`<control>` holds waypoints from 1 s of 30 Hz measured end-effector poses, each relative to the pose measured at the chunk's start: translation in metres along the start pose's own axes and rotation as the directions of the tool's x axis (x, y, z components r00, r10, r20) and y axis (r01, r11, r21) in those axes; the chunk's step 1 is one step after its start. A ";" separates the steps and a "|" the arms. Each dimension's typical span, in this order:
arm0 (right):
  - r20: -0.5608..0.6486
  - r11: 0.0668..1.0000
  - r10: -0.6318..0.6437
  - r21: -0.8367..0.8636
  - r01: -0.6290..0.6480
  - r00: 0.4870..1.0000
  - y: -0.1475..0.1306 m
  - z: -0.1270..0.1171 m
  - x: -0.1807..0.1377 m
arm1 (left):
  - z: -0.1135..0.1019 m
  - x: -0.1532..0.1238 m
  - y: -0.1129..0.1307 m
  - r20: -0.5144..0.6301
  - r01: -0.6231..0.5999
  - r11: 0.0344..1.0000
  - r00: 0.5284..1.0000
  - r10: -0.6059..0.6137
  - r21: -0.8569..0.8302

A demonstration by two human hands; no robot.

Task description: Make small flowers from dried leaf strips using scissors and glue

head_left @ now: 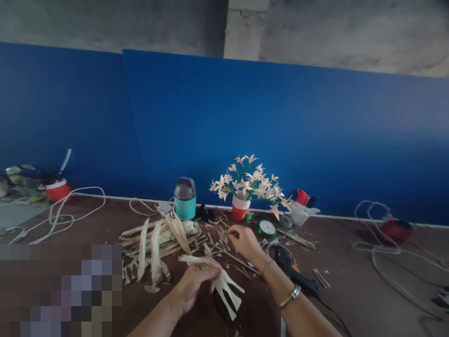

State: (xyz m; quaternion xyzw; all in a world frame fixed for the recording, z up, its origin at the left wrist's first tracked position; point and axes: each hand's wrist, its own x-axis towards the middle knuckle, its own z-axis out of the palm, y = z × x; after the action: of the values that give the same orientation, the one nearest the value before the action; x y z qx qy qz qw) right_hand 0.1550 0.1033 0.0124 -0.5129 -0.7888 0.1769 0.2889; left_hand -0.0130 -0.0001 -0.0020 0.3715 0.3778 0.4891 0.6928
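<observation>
Fingers of the left hand (196,283) pinch a slit husk piece (221,282) behind its cuts, toward the near edge of the table (336,252), a hold that seems to leave the strips spread and free, while those of the right hand (243,241) curl over husk scraps (223,238), though whether they grip one I cannot tell. A heap of dried husks (182,228) lies to the left and a black glue gun (301,276) to the right, both probably there for easy reach. Toward the table's far edge, a red cup (240,213) appears to prop the pale flowers (257,182) upright, with a ribbon spool (267,228) just beside it.
</observation>
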 end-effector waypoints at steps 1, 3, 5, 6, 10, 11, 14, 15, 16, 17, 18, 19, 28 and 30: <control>0.003 1.000 -0.006 0.005 0.006 1.000 0.001 0.000 -0.001 | 0.000 0.000 0.001 -0.003 -0.003 1.000 1.000 0.003 0.000; 0.003 1.000 -0.008 0.014 0.008 1.000 0.004 -0.003 -0.002 | 0.000 -0.001 0.001 0.002 -0.010 1.000 1.000 0.010 -0.002; -0.009 1.000 0.006 0.021 -0.006 1.000 0.005 -0.009 -0.005 | -0.001 -0.001 0.002 0.008 -0.017 1.000 1.000 0.017 -0.008; -0.018 0.999 0.021 0.026 -0.020 1.000 0.005 -0.013 -0.008 | -0.001 -0.001 0.001 0.009 -0.018 1.000 1.000 0.018 -0.013; -0.001 0.992 0.098 0.080 -0.098 0.995 -0.004 -0.022 -0.033 | -0.003 0.000 0.001 -0.004 -0.028 0.998 1.000 0.028 -0.052; 0.031 0.987 0.114 0.107 -0.116 0.993 -0.008 -0.021 -0.041 | -0.003 0.000 0.001 -0.007 -0.029 0.997 1.000 0.028 -0.067; 0.210 0.925 0.133 0.325 -0.197 0.969 -0.023 -0.012 -0.066 | -0.005 0.001 0.002 -0.007 -0.045 0.993 0.999 0.044 -0.109; 0.266 0.855 0.132 0.457 -0.246 0.955 -0.029 -0.008 -0.073 | -0.005 0.000 0.003 -0.003 -0.055 0.991 0.998 0.055 -0.119; 0.330 0.749 0.142 0.581 -0.319 0.933 -0.034 -0.005 -0.079 | -0.005 0.000 0.003 0.004 -0.064 0.990 0.998 0.065 -0.125; 0.397 0.611 0.152 0.682 -0.401 0.905 -0.040 -0.002 -0.083 | -0.004 -0.001 0.004 0.012 -0.072 0.989 0.997 0.074 -0.131; 0.485 0.466 0.142 0.736 -0.491 0.863 -0.045 0.000 -0.087 | -0.002 -0.003 0.005 0.021 -0.075 0.988 0.997 0.079 -0.133; 0.557 0.346 0.103 0.757 -0.555 0.824 -0.048 0.000 -0.090 | 0.000 -0.004 0.005 0.035 -0.071 0.989 0.996 0.076 -0.133; 0.530 0.165 0.091 0.827 -0.538 0.843 -0.044 -0.009 -0.089 | 0.003 0.000 0.006 -0.246 -0.183 0.964 0.960 0.133 -0.192; 0.472 0.235 0.130 0.840 -0.489 0.872 -0.040 -0.011 -0.087 | -0.002 0.004 0.008 -0.419 -0.280 0.941 0.890 0.180 -0.191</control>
State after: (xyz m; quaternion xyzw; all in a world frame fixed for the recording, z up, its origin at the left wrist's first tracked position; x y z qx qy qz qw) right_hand 0.1605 0.0078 0.0203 -0.3575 -0.4456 0.7346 0.3661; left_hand -0.0167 0.0064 0.0041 0.2186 0.3994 0.6761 0.5793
